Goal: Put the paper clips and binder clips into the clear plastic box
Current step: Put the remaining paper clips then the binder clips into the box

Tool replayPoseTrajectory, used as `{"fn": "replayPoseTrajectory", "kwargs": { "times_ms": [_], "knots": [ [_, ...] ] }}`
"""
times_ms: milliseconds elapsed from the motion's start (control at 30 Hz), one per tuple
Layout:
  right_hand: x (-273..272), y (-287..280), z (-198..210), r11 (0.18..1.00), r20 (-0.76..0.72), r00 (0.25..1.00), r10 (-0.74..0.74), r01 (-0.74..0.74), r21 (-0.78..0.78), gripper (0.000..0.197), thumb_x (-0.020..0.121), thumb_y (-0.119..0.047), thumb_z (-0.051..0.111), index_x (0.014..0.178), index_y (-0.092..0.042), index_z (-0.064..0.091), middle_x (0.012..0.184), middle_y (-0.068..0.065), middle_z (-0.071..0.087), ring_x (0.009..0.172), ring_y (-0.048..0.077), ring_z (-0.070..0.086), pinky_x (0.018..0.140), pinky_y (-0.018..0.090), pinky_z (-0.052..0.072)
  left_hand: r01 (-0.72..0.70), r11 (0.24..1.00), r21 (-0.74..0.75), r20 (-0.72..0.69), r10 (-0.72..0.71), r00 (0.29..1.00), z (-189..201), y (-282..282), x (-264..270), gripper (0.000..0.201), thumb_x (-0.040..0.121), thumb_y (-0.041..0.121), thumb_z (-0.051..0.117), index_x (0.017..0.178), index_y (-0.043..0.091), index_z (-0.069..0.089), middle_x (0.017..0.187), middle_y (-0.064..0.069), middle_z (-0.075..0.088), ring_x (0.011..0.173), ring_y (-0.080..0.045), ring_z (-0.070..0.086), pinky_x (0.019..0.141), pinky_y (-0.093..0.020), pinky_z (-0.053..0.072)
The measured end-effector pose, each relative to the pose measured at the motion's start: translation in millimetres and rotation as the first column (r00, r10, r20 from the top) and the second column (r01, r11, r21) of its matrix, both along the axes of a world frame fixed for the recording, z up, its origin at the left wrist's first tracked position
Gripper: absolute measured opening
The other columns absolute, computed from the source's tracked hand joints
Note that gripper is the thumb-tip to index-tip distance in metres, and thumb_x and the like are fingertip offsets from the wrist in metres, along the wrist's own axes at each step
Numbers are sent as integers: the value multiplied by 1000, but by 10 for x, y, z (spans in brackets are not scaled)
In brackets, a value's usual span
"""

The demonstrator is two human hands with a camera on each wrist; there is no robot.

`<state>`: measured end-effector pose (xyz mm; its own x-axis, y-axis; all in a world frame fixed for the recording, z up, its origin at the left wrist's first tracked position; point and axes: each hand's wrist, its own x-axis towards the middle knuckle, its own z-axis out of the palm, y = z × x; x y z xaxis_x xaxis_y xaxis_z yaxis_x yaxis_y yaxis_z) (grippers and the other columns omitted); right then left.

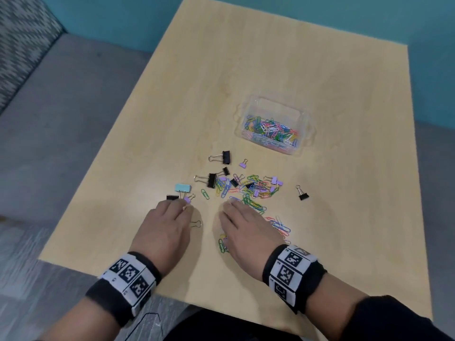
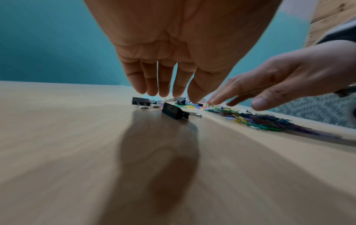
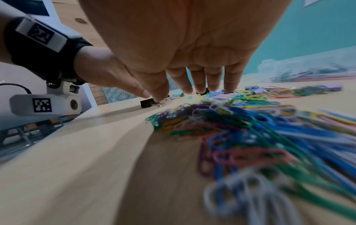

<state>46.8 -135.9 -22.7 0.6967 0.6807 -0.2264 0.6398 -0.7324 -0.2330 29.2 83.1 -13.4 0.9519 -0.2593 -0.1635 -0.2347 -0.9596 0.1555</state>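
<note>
A clear plastic box (image 1: 273, 108) with several coloured paper clips in it stands on the wooden table (image 1: 246, 57), right of centre. Nearer me lies a loose pile of paper clips (image 1: 251, 190) mixed with small purple and black binder clips. Black binder clips (image 1: 226, 157) (image 1: 211, 180) (image 1: 303, 196) and a light blue one (image 1: 182, 187) lie around it. My left hand (image 1: 172, 212) hovers palm down with straight fingers over a black binder clip (image 2: 172, 112). My right hand (image 1: 236, 217) is flat over the near paper clips (image 3: 240, 118), holding nothing.
A grey upholstered seat (image 1: 61, 119) with a patterned cushion runs along the table's left side. A teal wall (image 1: 344, 16) stands behind. The table's near edge (image 1: 123, 284) is just behind my wrists. Bare tabletop stretches beyond the box.
</note>
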Motion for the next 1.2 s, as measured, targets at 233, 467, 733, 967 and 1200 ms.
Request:
{"fn": "replayPoseTrajectory", "kwargs": {
  "times_ms": [233,467,733,967,1200],
  "knots": [
    [285,481,-11,997,42,998,-51,53,-62,63,91,-46,46,135,-3,38,139,18,39,129,39,34,101,51,34,-94,994,-49,-62,91,994,2,-60,236,48,77,18,32,116,10,59,122,-13,58,105,-37,52,84,-47,49],
    [69,401,-7,988,36,997,-75,79,-129,67,91,-53,41,138,-5,35,136,17,39,129,40,30,102,53,32,162,985,56,-56,-159,986,-4,-174,603,60,76,19,56,135,15,47,144,-8,44,129,-36,41,103,-46,36],
    [104,252,40,994,40,997,-64,67,-91,58,92,-47,43,133,-6,38,141,18,37,134,38,28,107,52,29,106,994,20,-32,-105,994,-214,55,612,42,74,10,47,113,12,63,132,-8,57,120,-33,51,99,-46,43],
    [297,436,-30,982,25,993,-117,119,-146,68,94,-52,37,142,-4,26,155,22,14,143,37,11,114,52,15,51,998,26,40,-52,998,-218,80,590,38,77,9,61,115,11,62,132,-11,56,122,-35,49,100,-47,42],
    [-74,126,-13,989,-22,998,-57,53,-139,69,90,-53,23,134,-5,44,149,21,32,138,37,28,108,52,33,91,995,-52,120,-84,989,-150,-55,601,45,78,16,37,114,9,63,126,-14,60,116,-37,54,97,-47,45]
  ]
}}
